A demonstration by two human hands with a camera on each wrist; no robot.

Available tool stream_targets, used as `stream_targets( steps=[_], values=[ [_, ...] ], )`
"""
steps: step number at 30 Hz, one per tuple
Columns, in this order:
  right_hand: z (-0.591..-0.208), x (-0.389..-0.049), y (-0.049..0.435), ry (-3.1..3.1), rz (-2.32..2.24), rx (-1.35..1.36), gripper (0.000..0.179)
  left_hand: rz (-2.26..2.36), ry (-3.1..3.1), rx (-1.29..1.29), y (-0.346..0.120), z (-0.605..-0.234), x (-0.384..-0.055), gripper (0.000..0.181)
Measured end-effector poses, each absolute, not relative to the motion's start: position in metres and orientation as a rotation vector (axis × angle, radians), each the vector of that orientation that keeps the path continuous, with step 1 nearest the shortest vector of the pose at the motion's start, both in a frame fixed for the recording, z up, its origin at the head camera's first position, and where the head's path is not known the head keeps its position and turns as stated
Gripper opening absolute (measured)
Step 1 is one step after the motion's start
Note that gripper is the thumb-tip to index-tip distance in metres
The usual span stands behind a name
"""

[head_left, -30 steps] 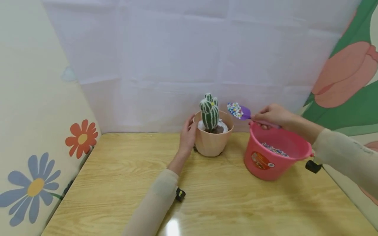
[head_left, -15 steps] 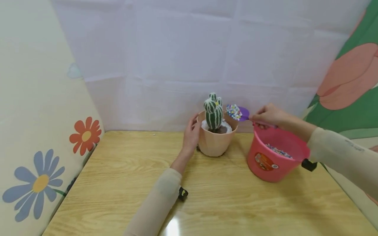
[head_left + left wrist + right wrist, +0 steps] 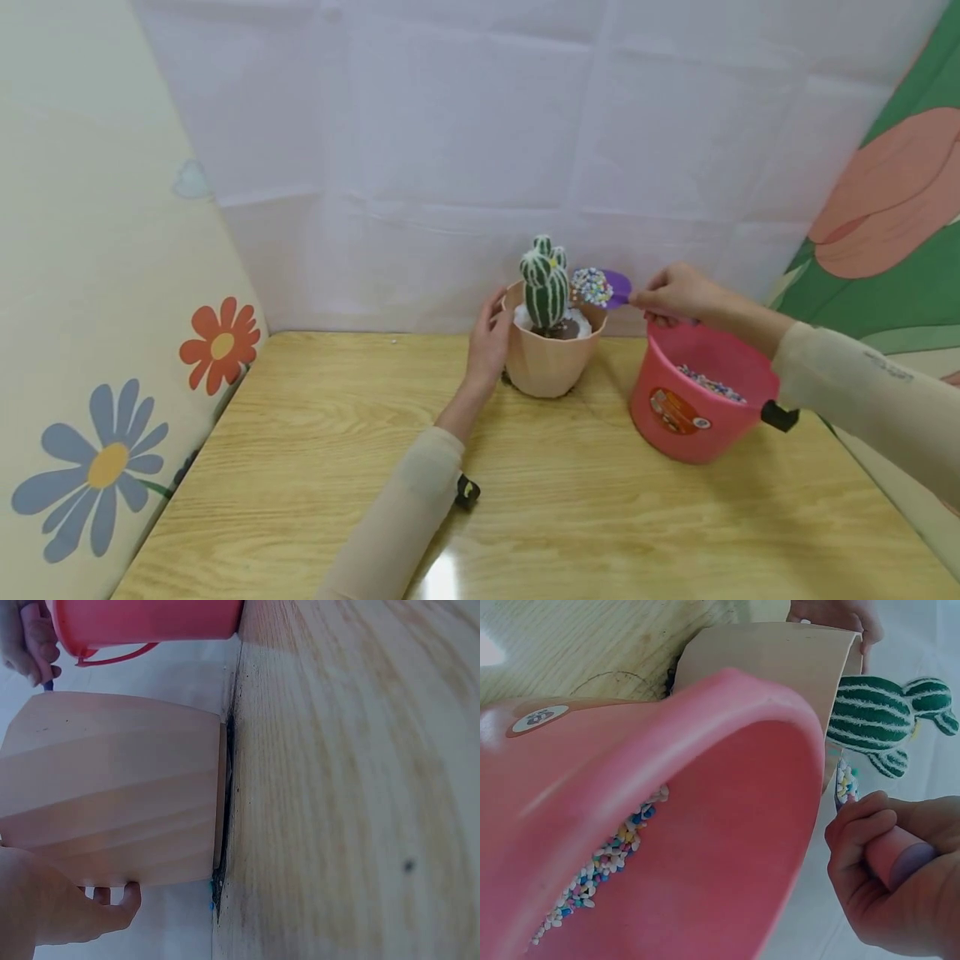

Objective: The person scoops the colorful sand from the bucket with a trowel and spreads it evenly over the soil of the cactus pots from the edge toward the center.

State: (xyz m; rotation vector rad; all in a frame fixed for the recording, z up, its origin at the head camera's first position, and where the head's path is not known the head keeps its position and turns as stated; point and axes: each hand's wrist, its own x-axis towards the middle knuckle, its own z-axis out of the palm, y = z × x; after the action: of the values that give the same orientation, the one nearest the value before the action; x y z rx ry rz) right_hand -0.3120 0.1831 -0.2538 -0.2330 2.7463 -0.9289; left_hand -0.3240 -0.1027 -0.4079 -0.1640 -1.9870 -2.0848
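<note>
right hand (image 3: 678, 293) grips a purple plastic scoop (image 3: 619, 288), likely light, best held by its pink handle (image 3: 891, 855); left hand (image 3: 489, 340), seemingly relaxed, touches a ribbed peach pot (image 3: 547, 367).

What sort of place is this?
Perhaps a playroom or craft corner, though I can't be sure: there's a big blue flower decorating the wall, a pale sheet hanging behind, and a wooden table.
</note>
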Motion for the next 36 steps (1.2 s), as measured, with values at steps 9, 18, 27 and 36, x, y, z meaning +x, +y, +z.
stream_targets(
  steps=[9, 18, 27, 36],
  values=[
    [-0.258, -0.317, 0.185, 2.803, -0.862, -0.290, 0.038, -2.084, -1.983, -0.176, -0.100, -0.408, -0.324, 0.047],
    [-0.257, -0.313, 0.184, 2.917, -0.807, -0.408, 0.031, -2.077, -2.011, -0.166, -0.097, -0.406, -0.324, 0.047],
    [-0.258, -0.305, 0.181, 3.068, -0.711, -0.531, 0.026, -2.094, -2.006, -0.174, -0.095, -0.405, -0.326, 0.046],
    [-0.257, -0.298, 0.182, 3.125, -0.713, -0.573, 0.024, -2.125, -2.014, -0.141, -0.098, -0.403, -0.327, 0.046]
  ],
)
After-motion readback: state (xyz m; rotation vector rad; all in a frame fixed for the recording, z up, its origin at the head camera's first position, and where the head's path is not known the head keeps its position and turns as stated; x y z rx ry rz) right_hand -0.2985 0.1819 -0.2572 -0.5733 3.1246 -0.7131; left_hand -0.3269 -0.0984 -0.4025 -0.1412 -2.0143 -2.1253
